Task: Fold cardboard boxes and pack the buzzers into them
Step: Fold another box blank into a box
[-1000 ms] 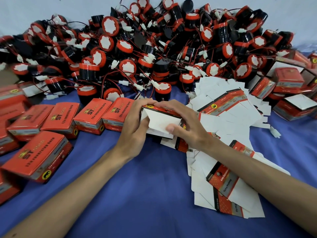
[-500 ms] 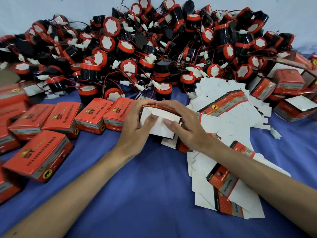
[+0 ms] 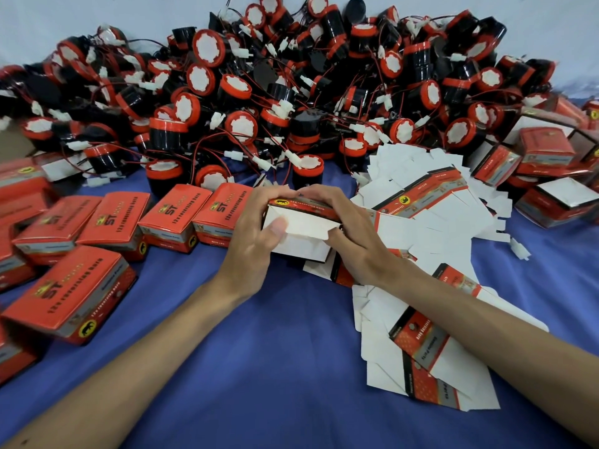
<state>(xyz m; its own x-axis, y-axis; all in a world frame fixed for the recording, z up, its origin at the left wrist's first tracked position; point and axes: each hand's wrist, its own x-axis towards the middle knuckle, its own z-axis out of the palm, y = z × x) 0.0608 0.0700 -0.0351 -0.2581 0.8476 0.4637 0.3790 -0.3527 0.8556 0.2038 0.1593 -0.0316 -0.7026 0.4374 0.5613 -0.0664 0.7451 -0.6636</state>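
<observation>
- Your left hand [image 3: 252, 247] and right hand [image 3: 356, 244] grip one cardboard box [image 3: 299, 247], fingers curled over its top, thumbs on the white flap.
- Buzzer pile [image 3: 241, 126] lies just beyond your fingers.

A heap of black-and-red round plastic buzzers [image 3: 275, 92] fills the back of the blue cloth-covered table [image 3: 259, 367]. Before it, folded red cardboard boxes [image 3: 111, 218] lie at the left, flat white-and-red cardboard blanks [image 3: 453, 228] at the right. Between them, the left hand [image 3: 249, 244] and right hand [image 3: 355, 241] hold a half-folded red-and-white cardboard box [image 3: 301, 231] at the blanks' left edge.
</observation>
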